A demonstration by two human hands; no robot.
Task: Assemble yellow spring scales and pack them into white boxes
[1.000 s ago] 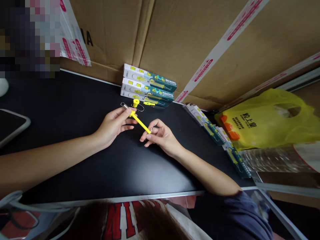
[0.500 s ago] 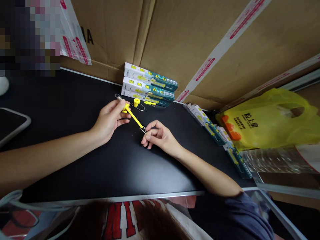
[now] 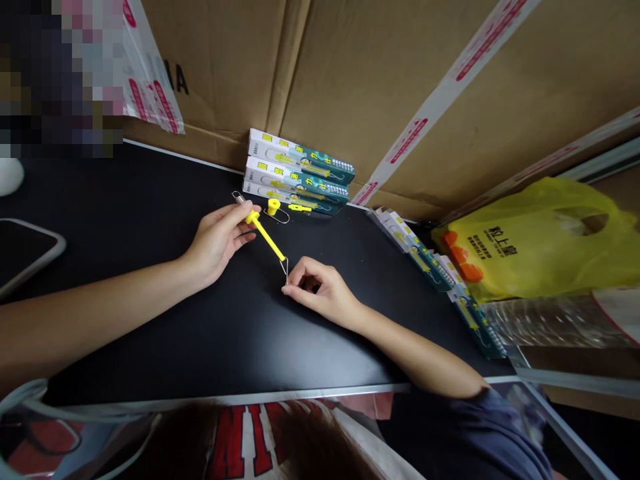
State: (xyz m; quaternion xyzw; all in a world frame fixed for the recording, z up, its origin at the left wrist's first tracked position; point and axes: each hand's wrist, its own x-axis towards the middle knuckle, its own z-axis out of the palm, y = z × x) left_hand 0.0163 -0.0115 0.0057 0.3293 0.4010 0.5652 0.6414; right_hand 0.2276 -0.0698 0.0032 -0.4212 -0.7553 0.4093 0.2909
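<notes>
My left hand (image 3: pixel 220 243) pinches the upper end of a yellow spring scale rod (image 3: pixel 270 239), by its collar. A metal spring (image 3: pixel 240 198) sticks out above the thumb. At the rod's lower end hangs a bent wire hook (image 3: pixel 287 270). My right hand (image 3: pixel 323 293) pinches the free end of that wire between thumb and forefinger, its other fingers curled in. Beyond my left hand lie a yellow cap (image 3: pixel 273 207), a wire loop (image 3: pixel 283 218) and a small yellow clip-like part (image 3: pixel 299 208).
Printed spring scale boxes (image 3: pixel 297 180) are stacked against the cardboard (image 3: pixel 350 80) at the back. More boxes (image 3: pixel 430 263) lie to the right, beside a yellow plastic bag (image 3: pixel 545 240). A phone-like device (image 3: pixel 30 250) rests on the black tabletop (image 3: pixel 240 353) at far left.
My right hand has moved slightly down and its fingers have curled in more. The wire hook now points more downward. The left hand has barely shifted, its fingers a little closer in.
</notes>
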